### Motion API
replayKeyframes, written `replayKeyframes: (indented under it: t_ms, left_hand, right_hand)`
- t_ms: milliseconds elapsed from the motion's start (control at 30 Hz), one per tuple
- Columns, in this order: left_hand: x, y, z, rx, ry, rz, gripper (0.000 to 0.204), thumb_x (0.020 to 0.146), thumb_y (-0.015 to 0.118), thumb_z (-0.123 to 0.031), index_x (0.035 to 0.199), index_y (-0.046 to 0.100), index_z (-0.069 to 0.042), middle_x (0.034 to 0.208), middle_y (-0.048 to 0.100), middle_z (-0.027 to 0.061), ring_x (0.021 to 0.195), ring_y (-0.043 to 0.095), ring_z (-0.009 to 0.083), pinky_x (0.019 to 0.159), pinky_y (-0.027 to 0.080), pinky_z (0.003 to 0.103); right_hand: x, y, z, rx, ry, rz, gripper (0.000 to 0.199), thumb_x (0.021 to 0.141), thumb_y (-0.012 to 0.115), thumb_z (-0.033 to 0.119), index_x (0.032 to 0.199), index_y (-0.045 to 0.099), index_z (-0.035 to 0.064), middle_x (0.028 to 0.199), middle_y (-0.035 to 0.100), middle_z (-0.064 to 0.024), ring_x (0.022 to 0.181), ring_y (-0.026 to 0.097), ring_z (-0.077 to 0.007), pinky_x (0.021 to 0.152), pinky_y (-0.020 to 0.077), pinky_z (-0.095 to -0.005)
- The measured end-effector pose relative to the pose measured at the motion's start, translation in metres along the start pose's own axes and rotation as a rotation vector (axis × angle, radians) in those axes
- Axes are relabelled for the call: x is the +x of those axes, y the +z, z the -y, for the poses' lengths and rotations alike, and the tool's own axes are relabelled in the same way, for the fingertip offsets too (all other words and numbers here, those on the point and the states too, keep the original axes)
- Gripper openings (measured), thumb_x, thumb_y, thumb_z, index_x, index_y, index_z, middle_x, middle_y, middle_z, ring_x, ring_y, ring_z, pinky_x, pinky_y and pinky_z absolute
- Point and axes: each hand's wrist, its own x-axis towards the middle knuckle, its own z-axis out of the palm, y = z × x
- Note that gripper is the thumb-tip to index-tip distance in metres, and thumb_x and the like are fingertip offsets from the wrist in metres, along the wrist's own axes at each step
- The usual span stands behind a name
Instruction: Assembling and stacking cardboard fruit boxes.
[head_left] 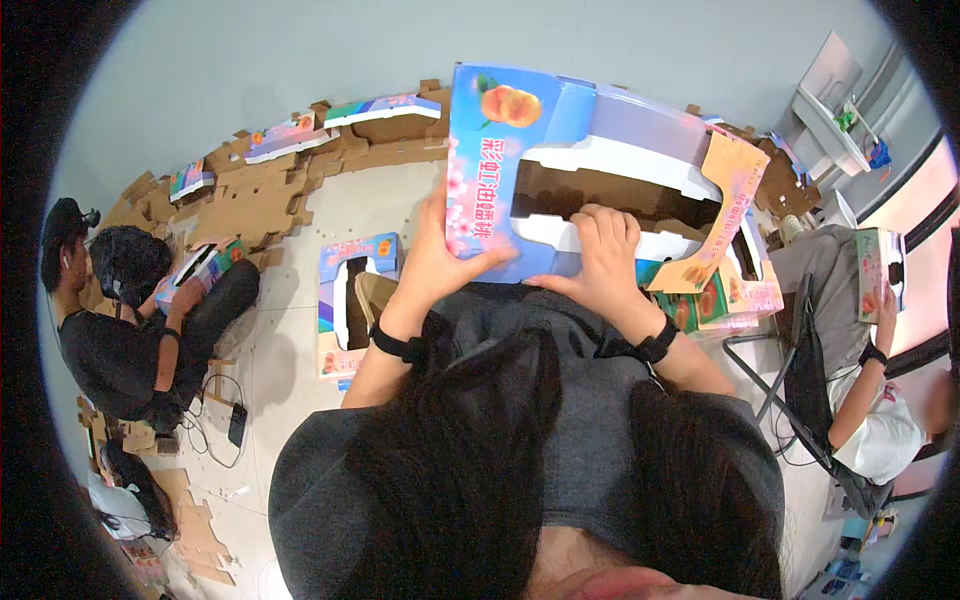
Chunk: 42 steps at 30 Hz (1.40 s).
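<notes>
A printed cardboard fruit box [492, 185], blue on one side and peach-orange on the other, is held up in front of me. Fruit pictures decorate it, and a wide cut-out shows its brown inside and white inner edges. My left hand [440, 250] is closed on its near left corner, the thumb lying along the blue panel and the fingers hidden behind. With its fingers bent over the white flap into the cut-out, my right hand [607, 262] grips the near side, thumb on the outside. Both wrists wear black bands.
Another printed box [337, 262] sits on the floor to my left; more boxes [690, 310] are at my right. Flattened brown cardboard [250, 200] lies along the wall. People handle boxes on either side. A folding chair frame [770, 375] stands right, and a cabled black device [237, 424] lies left.
</notes>
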Motion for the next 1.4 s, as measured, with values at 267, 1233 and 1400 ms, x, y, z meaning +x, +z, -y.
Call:
replayKeyframes:
  t_ms: [267, 1233, 1400]
  left_hand:
    - [-0.003, 0.009, 0.017, -0.226, -0.095, -0.053, 0.090, 0.067, 0.091, -0.030, 0.136, 0.043, 0.003, 0.123, 0.058, 0.0179, 0.116, 0.058, 0.0255, 0.100, 0.047, 0.040]
    - [-0.009, 0.011, 0.029, -0.478, -0.368, 0.049, 0.055, 0.089, 0.074, -0.036, 0.124, 0.058, 0.003, 0.113, 0.067, 0.0123, 0.102, 0.064, 0.0196, 0.091, 0.050, 0.033]
    - [-0.014, -0.024, 0.053, -0.245, -0.286, 0.093, 0.073, 0.099, 0.044, -0.058, 0.148, 0.037, -0.004, 0.131, 0.059, 0.0182, 0.116, 0.060, 0.0287, 0.104, 0.041, 0.040]
  right_hand:
    - [0.000, -0.014, -0.019, 0.081, -0.158, 0.067, 0.106, 0.058, 0.083, 0.058, 0.142, 0.044, 0.0064, 0.144, 0.043, -0.0167, 0.137, 0.036, -0.0372, 0.115, 0.0177, -0.0559]
    - [0.023, -0.037, -0.081, -0.272, -0.092, 0.309, 0.107, 0.052, 0.087, 0.027, 0.149, 0.041, 0.0234, 0.139, 0.049, -0.0136, 0.138, 0.039, -0.0329, 0.118, 0.0186, -0.0573]
    - [-0.010, -0.033, -0.070, -0.298, -0.026, 0.212, 0.103, 0.053, 0.088, 0.032, 0.147, 0.045, 0.0266, 0.133, 0.052, -0.0146, 0.129, 0.045, -0.0360, 0.111, 0.0278, -0.0542]
